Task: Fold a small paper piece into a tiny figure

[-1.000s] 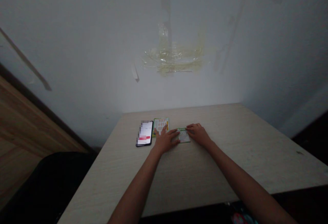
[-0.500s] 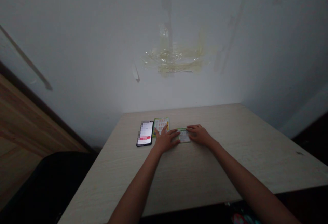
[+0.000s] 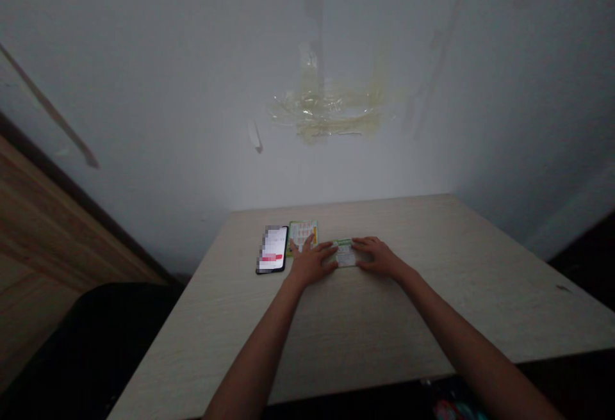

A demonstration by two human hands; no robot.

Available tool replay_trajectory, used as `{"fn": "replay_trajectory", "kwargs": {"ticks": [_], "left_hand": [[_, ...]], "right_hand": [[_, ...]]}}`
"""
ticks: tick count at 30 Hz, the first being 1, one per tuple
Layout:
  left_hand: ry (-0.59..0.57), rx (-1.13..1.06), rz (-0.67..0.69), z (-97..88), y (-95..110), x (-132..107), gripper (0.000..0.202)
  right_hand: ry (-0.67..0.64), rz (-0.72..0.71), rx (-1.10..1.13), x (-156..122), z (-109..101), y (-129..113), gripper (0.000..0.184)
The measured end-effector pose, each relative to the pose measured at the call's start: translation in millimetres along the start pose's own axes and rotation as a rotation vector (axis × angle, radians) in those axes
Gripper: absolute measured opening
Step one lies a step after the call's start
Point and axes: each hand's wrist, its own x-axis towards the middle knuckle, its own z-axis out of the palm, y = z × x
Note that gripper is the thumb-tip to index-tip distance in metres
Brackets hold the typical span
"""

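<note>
A small printed card or leaflet (image 3: 344, 255) with a green band along its top lies flat on the table between my hands. My left hand (image 3: 310, 264) rests with fingers spread; its right-side fingertips touch the card's left edge. Its other fingers reach onto a second green-edged printed sheet (image 3: 302, 231) further left, partly hidden by the hand. On the opposite side, my right hand (image 3: 378, 257) has its fingers stretched out and apart at the card's right edge. Neither hand grips anything.
A phone (image 3: 272, 251) with a lit screen lies left of the second sheet. The pale wooden table (image 3: 384, 337) meets a white wall (image 3: 192, 87) bearing yellowed tape (image 3: 331, 113). A black object (image 3: 115, 324) stands left of the table, beside a wooden panel (image 3: 43, 234).
My right hand has shifted very slightly right and its thumb has moved away from its fingers, showing more of the card's top band. My left hand stays in place.
</note>
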Motion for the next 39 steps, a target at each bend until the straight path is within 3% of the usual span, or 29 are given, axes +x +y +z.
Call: {"fn": "replay_trajectory", "kwargs": {"ticks": [5, 12, 21, 39], "left_hand": [[0.031, 0.016, -0.004, -0.3, 5.8, 0.4, 0.045], [0.167, 0.019, -0.065, 9.5, 22.6, 6.1, 0.038], [0.122, 0.051, -0.128, 12.8, 30.3, 3.7, 0.049], [0.128, 0.029, -0.105, 13.0, 29.3, 2.8, 0.047]], "right_hand": [[0.009, -0.010, 0.008, -2.7, 0.6, 0.8, 0.059], [0.063, -0.016, 0.051, -6.0, -0.6, -5.0, 0.052], [0.165, -0.003, 0.210, -6.9, -0.7, -7.2, 0.014], [0.240, 0.076, 0.025, 6.7, 11.0, 0.6, 0.016]]}}
